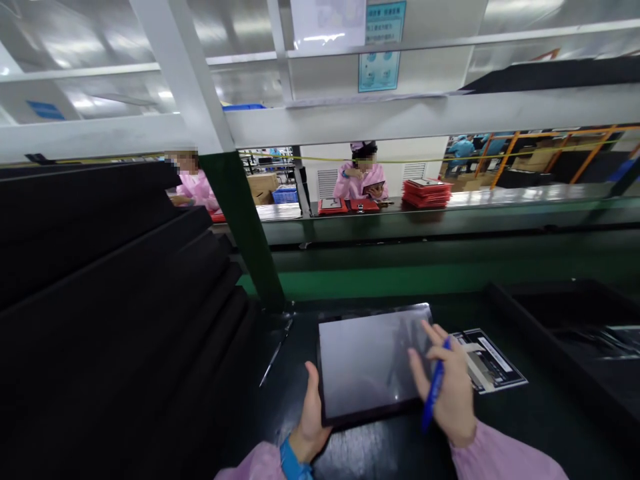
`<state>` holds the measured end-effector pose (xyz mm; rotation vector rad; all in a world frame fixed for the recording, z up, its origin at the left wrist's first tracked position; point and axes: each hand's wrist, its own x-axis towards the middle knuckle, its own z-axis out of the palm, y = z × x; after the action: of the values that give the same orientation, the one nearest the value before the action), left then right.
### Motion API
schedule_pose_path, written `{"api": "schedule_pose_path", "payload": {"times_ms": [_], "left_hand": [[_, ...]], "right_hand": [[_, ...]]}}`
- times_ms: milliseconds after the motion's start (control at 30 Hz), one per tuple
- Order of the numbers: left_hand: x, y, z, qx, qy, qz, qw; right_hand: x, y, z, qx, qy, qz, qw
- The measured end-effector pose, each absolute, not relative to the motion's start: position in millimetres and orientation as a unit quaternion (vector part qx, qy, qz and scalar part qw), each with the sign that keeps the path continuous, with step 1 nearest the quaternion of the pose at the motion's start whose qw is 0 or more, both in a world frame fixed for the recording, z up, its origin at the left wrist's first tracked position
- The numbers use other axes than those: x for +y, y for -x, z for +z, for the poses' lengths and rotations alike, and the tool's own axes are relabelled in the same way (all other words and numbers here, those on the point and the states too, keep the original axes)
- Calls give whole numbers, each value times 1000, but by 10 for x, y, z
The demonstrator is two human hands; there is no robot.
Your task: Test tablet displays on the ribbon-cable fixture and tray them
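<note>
A flat tablet-like screen panel (370, 363) with a dark rim and a grey, glossy face is tilted above the dark worktop. My left hand (313, 417) grips its lower left corner, thumb along the left edge and the other fingers hidden underneath. A blue pen (435, 390) is tucked between the fingers of my right hand (453, 387), which is over the panel's right edge. Its fingertips are near the glass; whether they touch it I cannot tell. Partly behind that hand lies a flat black-and-white printed piece (493, 360).
Thick black foam-like slabs (100, 280) are piled high on the left. A thin pen-like tool (276, 353) lies left of the panel. A black tray (540, 340) holding shiny pieces stands at right. Beyond the green partition, a person (367, 177) in pink works beside stacked red trays (426, 193).
</note>
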<state>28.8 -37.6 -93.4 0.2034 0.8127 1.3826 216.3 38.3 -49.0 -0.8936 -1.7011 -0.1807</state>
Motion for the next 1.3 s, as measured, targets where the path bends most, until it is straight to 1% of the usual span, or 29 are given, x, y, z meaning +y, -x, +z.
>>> {"api": "schedule_pose_path", "payload": {"times_ms": [100,167,233,267,333,467,633,733,800,867,967,1033,1167,1300], "left_hand": [[-366,-294,-1024,339,-88,627,696],[-361,-292,-980,339,-73,640,686],[-357,-287,-880,350,-47,640,682],[-354,-283,-827,356,-32,637,683],[-348,-268,-747,360,-15,633,685],[-341,-214,-714,374,-27,648,663],[-344,-172,-681,379,-21,657,651],[-348,-186,-599,388,-11,660,644],[-355,-198,-552,394,6,659,640],[-367,-201,-541,399,21,667,629],[-388,-186,-596,408,15,681,608],[-397,-173,-642,413,2,681,604],[-394,-173,-644,398,11,688,606],[-384,-188,-617,395,25,683,614]], "right_hand": [[218,-1980,-551,-860,267,-76,428],[146,-1923,-601,-923,166,-80,339],[128,-1930,-663,-943,102,-89,305],[140,-1955,-695,-943,86,-88,309],[199,-2035,-741,-932,90,-71,343],[360,-2242,-682,-885,175,-37,430],[476,-2402,-524,-760,279,-31,587],[524,-2429,-523,-683,345,60,641],[550,-2435,-536,-648,362,169,649],[560,-2437,-536,-627,363,274,633],[540,-2431,-507,-624,350,370,593],[517,-2422,-488,-630,337,397,576],[502,-2411,-503,-642,336,408,555],[548,-2455,-541,-624,321,413,581]]}}
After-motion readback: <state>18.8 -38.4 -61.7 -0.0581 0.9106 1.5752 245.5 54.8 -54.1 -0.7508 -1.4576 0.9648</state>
